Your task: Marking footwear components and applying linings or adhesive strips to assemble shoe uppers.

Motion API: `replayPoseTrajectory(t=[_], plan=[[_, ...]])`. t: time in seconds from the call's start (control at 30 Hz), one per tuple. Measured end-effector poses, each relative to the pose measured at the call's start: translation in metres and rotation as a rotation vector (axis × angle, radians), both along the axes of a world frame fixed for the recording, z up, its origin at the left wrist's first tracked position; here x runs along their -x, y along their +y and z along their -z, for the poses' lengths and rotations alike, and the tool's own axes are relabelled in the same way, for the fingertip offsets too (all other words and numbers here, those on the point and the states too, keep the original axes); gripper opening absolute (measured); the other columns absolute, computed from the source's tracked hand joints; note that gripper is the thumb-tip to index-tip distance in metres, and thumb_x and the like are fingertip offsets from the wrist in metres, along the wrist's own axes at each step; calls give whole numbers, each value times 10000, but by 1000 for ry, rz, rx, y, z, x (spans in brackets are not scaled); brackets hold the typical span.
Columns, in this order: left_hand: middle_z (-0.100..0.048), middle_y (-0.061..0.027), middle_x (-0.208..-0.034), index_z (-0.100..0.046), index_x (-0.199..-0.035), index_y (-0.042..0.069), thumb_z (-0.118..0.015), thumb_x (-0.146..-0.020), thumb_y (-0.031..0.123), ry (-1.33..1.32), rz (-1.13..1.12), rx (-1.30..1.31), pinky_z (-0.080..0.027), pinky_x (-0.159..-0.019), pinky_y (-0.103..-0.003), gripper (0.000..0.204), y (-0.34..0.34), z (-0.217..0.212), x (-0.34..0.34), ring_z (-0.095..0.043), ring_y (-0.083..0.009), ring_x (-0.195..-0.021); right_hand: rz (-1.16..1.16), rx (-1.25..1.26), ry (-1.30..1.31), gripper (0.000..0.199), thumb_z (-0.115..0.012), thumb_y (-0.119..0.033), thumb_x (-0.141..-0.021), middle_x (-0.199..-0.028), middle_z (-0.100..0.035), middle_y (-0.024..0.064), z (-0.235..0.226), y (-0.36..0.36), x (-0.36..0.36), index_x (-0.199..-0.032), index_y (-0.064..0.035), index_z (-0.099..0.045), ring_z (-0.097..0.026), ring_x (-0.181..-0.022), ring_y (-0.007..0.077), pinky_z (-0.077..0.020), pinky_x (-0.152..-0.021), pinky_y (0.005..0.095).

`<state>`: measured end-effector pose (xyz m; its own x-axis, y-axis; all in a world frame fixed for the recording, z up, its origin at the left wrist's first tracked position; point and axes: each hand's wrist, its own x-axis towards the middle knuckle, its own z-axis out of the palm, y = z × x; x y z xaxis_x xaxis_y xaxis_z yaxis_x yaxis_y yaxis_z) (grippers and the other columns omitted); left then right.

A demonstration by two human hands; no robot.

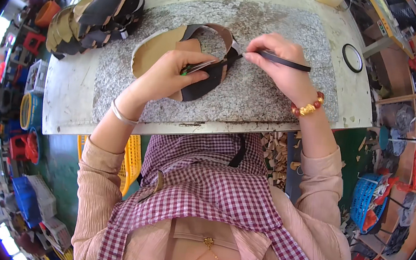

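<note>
Pressing down on a curved leather piece (201, 80), the left hand (173, 72) lies with fingers bent over it, pinching the black strip and something small and green under the fingertips; what that green thing is cannot be made out. The piece rests on a granite slab (281, 30), directly beneath and beyond that hand. It forms a loop, tan on the inside and black outside, with its long axis running from near the left hand's wrist up and away toward the right hand. Its far arc (219, 28) curves round just ahead of both hands.

The right hand (282, 61) is clenched around a thin dark tool (285, 62). The tool lies nearly level, its handle pointing out past the knuckles to the person's right, its tip aimed left at the loop's edge, just beside the left fingertips. The tip itself is too small to tell apart from the leather.

A stack of cut pieces (98, 15) sits well off to the left of the left hand. A black ring (352, 57) lies beyond the right hand's wrist side. The left palm hides the middle of the loop.
</note>
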<state>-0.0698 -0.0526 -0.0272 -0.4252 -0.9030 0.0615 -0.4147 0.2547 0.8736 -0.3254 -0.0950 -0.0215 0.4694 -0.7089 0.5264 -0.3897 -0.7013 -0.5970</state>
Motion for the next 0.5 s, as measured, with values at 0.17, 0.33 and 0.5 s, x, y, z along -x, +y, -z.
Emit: replayPoseTrajectory(t=[0.17, 0.33, 0.5], plan=[[-687, -64, -883, -707, -968, -4, -663, -831, 55, -59, 81, 11, -478, -699, -243, 155, -12, -4, -5, -594, -136, -723, 20, 95, 39, 81, -718, -87, -791, -780, -652, 0, 13, -16, -8, -861, -79, -679, -551, -645, 114, -431, -598, 237], [-698, -79, -860, -709, -983, 1, -650, -847, 53, -315, -28, 16, -506, -716, -260, 157, -29, -41, 39, -623, -149, -719, 45, 89, -18, 102, -731, -136, -783, -706, -642, 6, 19, -16, -6, -842, -88, -662, -558, -623, 121, -428, -569, 241], [-718, -95, -873, -721, -999, 22, -670, -845, 76, -374, 155, 14, -538, -707, -271, 170, -54, -47, 45, -650, -166, -711, 178, -161, 11, 98, -705, -130, -830, -783, -658, 24, -4, -11, 6, -899, -65, -678, -559, -649, 103, -449, -590, 222]])
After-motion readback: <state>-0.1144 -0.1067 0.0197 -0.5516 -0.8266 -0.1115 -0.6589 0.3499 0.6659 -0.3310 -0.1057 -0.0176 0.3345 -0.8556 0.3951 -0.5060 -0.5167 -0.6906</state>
